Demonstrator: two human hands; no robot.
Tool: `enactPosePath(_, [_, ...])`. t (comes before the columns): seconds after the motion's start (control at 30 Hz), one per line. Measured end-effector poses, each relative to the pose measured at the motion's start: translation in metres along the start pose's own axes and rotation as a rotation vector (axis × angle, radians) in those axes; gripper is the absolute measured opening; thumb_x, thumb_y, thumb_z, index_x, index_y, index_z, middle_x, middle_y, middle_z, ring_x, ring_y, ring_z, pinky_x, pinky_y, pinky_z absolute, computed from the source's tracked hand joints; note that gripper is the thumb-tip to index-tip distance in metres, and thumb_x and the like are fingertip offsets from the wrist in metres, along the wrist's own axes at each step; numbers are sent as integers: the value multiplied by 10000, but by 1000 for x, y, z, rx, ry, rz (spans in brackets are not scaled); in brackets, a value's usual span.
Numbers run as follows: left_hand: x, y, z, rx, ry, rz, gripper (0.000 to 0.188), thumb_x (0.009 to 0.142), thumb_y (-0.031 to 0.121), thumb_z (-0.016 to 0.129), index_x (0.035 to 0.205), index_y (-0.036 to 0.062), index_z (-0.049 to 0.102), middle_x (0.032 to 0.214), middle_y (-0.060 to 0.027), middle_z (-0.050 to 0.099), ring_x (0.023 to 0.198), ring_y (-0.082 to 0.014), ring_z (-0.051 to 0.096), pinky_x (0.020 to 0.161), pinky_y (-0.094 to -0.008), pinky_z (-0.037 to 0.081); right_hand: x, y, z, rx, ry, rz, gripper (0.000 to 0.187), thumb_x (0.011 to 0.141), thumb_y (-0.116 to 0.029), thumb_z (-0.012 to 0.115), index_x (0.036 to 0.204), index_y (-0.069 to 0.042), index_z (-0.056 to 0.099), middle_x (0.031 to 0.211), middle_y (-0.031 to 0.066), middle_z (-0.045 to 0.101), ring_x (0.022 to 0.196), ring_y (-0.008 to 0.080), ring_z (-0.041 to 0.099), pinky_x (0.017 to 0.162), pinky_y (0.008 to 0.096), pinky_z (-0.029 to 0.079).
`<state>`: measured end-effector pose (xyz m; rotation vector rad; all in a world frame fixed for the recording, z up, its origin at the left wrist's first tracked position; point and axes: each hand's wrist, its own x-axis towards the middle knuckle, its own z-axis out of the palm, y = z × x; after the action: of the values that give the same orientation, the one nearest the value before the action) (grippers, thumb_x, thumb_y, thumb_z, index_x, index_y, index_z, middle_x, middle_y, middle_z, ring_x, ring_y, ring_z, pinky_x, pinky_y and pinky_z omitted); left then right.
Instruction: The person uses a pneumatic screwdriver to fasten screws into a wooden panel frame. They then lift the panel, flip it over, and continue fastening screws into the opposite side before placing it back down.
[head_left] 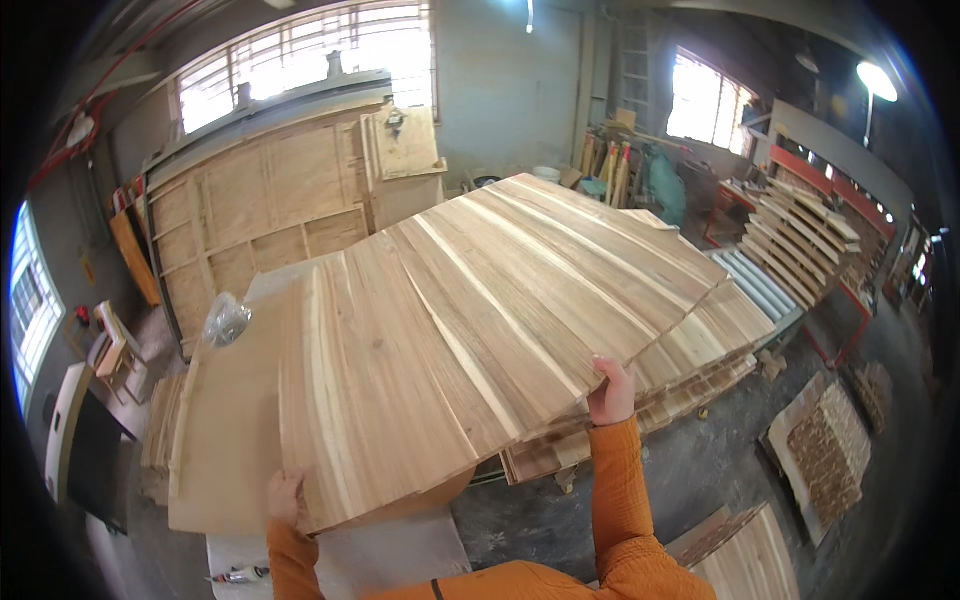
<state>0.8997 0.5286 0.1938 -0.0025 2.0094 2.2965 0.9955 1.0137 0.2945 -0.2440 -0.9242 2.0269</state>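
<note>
A large striped wood panel (440, 310), with light and dark strips, slants across the middle. My right hand (613, 392) grips its near edge, thumb on top and fingers hidden underneath. Near the panel's lower left corner, my left hand (287, 497) is closed around the edge, its fingers partly out of sight. Beneath the panel's left end lies a plain brown board (222, 430). On that board's far part rests a crumpled clear plastic bag (228, 320). A stack of similar wood panels (725, 325) shows under the right end.
Metal rollers (755, 278) and a pile of boards (800, 240) stand at the right. More panels (822, 450) lie on the floor nearby. A small tool (242, 575) sits at lower left. A large wooden frame (265, 220) stands behind.
</note>
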Motion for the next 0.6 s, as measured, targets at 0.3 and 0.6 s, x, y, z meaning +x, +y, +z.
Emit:
enactPosePath(0.3, [5, 97, 132, 446, -210, -1, 195, 788, 226, 576, 823, 45, 512, 615, 4, 478, 485, -99, 462, 382, -244, 357, 44, -66, -98, -221, 254, -65, 192, 748, -226, 600, 799, -48, 549, 677, 51, 588, 447, 136, 512, 397, 243, 386])
enactPosePath(0.6, [38, 19, 309, -101, -436, -90, 386, 803, 117, 566, 1138, 52, 386, 818, -41, 512, 652, -101, 497, 563, -205, 412, 20, -113, -196, -636, 320, 204, 457, 816, -454, 495, 996, -34, 510, 606, 84, 605, 425, 113, 505, 388, 221, 357])
